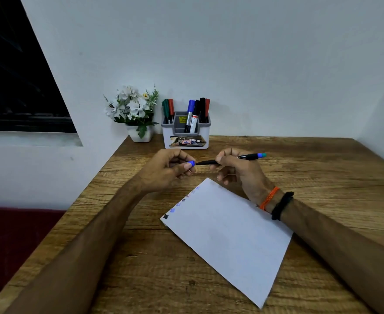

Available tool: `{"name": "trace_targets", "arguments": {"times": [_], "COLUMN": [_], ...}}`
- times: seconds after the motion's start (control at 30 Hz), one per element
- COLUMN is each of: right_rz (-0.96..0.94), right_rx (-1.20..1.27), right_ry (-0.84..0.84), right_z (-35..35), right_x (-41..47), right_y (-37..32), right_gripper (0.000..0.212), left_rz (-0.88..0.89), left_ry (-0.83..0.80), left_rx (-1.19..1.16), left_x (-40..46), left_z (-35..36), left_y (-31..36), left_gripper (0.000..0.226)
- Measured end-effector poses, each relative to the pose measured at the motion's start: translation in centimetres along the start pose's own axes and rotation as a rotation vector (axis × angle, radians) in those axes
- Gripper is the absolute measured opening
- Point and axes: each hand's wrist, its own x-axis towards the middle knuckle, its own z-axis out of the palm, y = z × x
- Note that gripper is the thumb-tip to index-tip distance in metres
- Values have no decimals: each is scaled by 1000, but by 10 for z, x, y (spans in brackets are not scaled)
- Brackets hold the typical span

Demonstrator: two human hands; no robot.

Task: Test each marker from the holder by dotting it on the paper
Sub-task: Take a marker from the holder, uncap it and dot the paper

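Above the far corner of the paper (229, 236), between the sheet and the holder (185, 132), I have both hands working one slim marker (229, 158). My right hand (238, 171) grasps the black barrel near its front, the blue-and-teal tail sticking out toward the bench's right edge. My left hand (166, 169) pinches the small blue cap (191, 164), which sits at the nib end — whether it is fully seated or just apart I cannot tell.

To do this step well, I judge the cap and barrel should be kept in one straight line, moved with a short firm motion, the nib clear of my fingers.

The paper is thin, smooth, white, lying skewed on the bench (322, 177), with a row of small dots along its left edge, black and blue among them. The bench is matte wood-grain, brown. The holder is a squat white plastic box with grey dividers at the back edge, holding green, red, blue and black markers upright. Just left of it stands a small white pot of flowers (133, 109).
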Motion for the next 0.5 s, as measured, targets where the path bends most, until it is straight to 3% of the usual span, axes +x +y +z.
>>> {"name": "trace_targets", "arguments": {"times": [0.3,0.5], "right_rz": [-67,95], "right_rx": [-65,21], "right_ry": [8,-89], "right_z": [0,-5], "right_x": [-1,1], "right_y": [4,3], "right_gripper": [13,27], "left_rz": [33,66], "left_ry": [-18,-12], "left_rx": [31,18], "left_x": [-1,0], "left_z": [1,0], "left_y": [0,-1], "left_gripper": [15,15]}}
